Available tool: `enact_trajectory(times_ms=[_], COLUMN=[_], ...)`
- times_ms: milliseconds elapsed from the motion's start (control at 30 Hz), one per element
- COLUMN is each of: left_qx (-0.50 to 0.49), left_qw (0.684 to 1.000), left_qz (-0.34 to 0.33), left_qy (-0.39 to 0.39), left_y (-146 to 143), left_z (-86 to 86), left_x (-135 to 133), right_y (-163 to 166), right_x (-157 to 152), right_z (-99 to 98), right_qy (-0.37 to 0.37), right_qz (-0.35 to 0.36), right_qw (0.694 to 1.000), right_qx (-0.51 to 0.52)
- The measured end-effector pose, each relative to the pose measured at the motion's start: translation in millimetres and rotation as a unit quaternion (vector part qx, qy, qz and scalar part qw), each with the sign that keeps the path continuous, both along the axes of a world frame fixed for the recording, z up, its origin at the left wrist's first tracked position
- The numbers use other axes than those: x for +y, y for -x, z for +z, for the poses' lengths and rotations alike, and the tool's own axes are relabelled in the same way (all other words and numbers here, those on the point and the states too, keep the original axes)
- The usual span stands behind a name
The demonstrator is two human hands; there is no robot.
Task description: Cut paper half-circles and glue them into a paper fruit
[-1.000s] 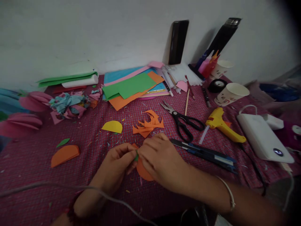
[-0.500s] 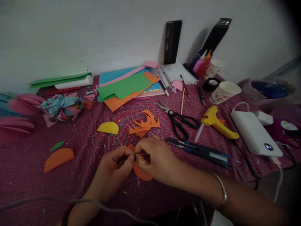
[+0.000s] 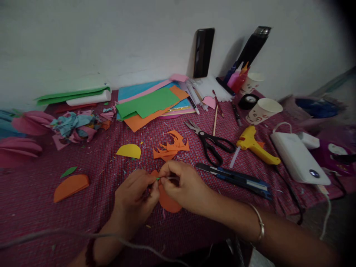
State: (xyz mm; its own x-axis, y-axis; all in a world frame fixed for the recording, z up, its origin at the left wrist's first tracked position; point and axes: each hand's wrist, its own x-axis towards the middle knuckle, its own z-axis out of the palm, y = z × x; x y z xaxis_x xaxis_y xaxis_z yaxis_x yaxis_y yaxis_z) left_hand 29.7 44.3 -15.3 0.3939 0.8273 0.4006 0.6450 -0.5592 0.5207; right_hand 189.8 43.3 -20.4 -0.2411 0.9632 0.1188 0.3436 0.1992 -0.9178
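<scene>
Both of my hands meet low in the middle of the red checked cloth [image 3: 111, 230]. My left hand [image 3: 136, 198] and my right hand [image 3: 185, 187] each pinch a tiny green paper piece [image 3: 158, 178] between fingertips. It sits at the top edge of a rounded orange paper cutout [image 3: 168, 202] lying under my right hand. Orange paper offcuts [image 3: 172, 146] lie just beyond my fingers, with a yellow half-round piece [image 3: 129, 151] to their left.
Black scissors [image 3: 213, 142], a yellow glue gun [image 3: 254, 144], a blue cutter [image 3: 236, 178] and a white power bank [image 3: 299, 159] lie to the right. Coloured paper sheets [image 3: 150, 104], paper cups [image 3: 263, 109] and a phone [image 3: 204, 52] stand by the wall. An orange half-round [image 3: 71, 185] lies left.
My fingertips have shifted slightly around the small green piece at the orange cutout's top. The view has drifted a little; nothing else on the cloth moved.
</scene>
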Motion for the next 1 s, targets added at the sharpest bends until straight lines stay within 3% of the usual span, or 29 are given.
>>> enact_trajectory(times_ms=[300,400,500,733,1000], left_qx=[0.003,-0.008,-0.044,-0.198,-0.32], left_qw=[1.0,1.0,0.994,0.913,0.826], left_qz=[-0.006,-0.003,0.019,0.055,0.035], left_qy=[0.022,0.027,0.096,0.351,0.462], left_y=[0,-2,-4,-2,1], left_z=[-3.9,-2.1,2.4,8.0,-2.7], left_x=[0,2,4,10,10], right_y=[0,0,0,0,1], right_x=[0,0,1,5,5], right_z=[-0.4,-0.8,-2.0,-4.6,-9.7], right_qy=[-0.016,-0.003,0.044,0.105,0.099], right_qz=[-0.009,-0.009,0.01,0.018,0.008], right_qw=[0.998,0.999,0.998,0.992,0.991], right_qx=[-0.054,-0.034,0.032,0.07,0.089])
